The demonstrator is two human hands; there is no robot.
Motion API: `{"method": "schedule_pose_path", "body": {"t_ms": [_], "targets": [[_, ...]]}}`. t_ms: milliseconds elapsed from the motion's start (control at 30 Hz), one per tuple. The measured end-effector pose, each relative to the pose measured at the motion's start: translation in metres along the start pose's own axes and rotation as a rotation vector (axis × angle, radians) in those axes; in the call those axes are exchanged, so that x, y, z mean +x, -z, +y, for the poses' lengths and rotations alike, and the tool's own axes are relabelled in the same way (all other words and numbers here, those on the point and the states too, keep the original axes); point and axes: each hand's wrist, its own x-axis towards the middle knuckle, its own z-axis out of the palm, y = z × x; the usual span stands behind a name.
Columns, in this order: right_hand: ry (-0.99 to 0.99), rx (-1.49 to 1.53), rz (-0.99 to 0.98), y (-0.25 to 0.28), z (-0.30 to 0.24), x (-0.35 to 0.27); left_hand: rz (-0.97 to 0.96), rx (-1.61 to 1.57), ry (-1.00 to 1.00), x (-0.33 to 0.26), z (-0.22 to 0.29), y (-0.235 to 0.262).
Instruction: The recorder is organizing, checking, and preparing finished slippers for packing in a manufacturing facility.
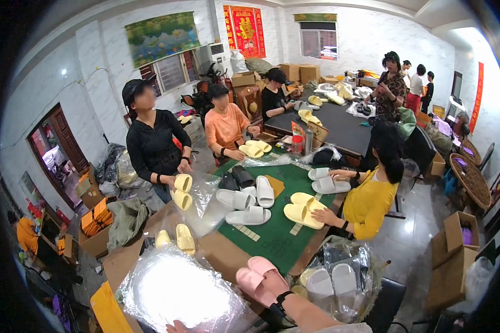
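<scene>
My right hand [274,285] grips a pair of pink slippers [252,286] at the near edge of the table, its fingers partly hidden by them. At the lower edge, only the fingers of my left hand [179,327] show, spread against a stack of clear plastic bags [172,283] that glares white. Just beyond that stack lies a cream slipper [185,238], with another partly covered beside it. To the right of my right wrist, grey slippers [345,286] rest in a plastic-lined sack.
Across the green-topped table [261,236] lie grey slippers [249,216] and black ones [243,176]. A co-worker in yellow [366,205] touches cream slippers [304,211]; one in black [158,139] holds another cream pair [182,191]. Cardboard boxes [449,272] stand at right.
</scene>
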Motion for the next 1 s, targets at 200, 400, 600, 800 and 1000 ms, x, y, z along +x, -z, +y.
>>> {"method": "schedule_pose_path", "body": {"t_ms": [200, 400, 600, 800, 1000], "targets": [[-0.327, 0.357, 0.363, 0.034, -0.045, -0.004, 0.068, 0.087, -0.085, -0.002, -0.016, -0.017], [0.114, 0.777, 0.383, 0.123, -0.170, -0.023, 0.047, 0.155, -0.085, -0.006, -0.008, -0.006], [0.454, 0.701, 0.063, 0.128, -0.303, -0.063, 0.031, 0.090, -0.047, -0.014, 0.004, 0.010], [0.528, 0.405, -0.213, 0.036, -0.346, -0.069, 0.106, -0.119, -0.095, 0.000, -0.020, -0.027], [0.419, -0.010, -0.228, -0.014, -0.334, -0.069, 0.027, 0.034, -0.117, -0.010, -0.030, -0.034]]}}
